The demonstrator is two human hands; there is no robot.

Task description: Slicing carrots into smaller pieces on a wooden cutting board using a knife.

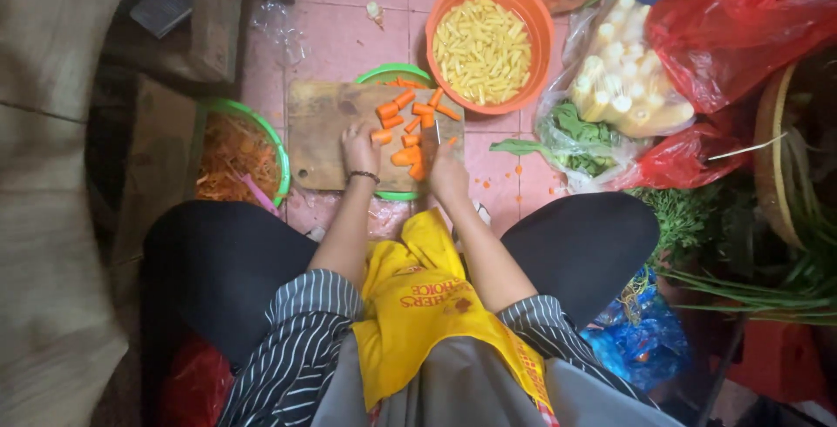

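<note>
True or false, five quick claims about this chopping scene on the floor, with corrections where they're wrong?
1. The carrot chunks lie on a wooden cutting board. True.
2. The orange bowl holds whole tomatoes. False: it holds pale yellow cut sticks.
3. The left hand rests on the board beside the carrot pieces. True.
4. The right hand is empty. False: it holds a knife over the carrots.
5. The bowl of orange shreds is blue. False: it is green.

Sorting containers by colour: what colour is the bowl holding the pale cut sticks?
Orange; the bowl shows clearly in the head view.
</note>
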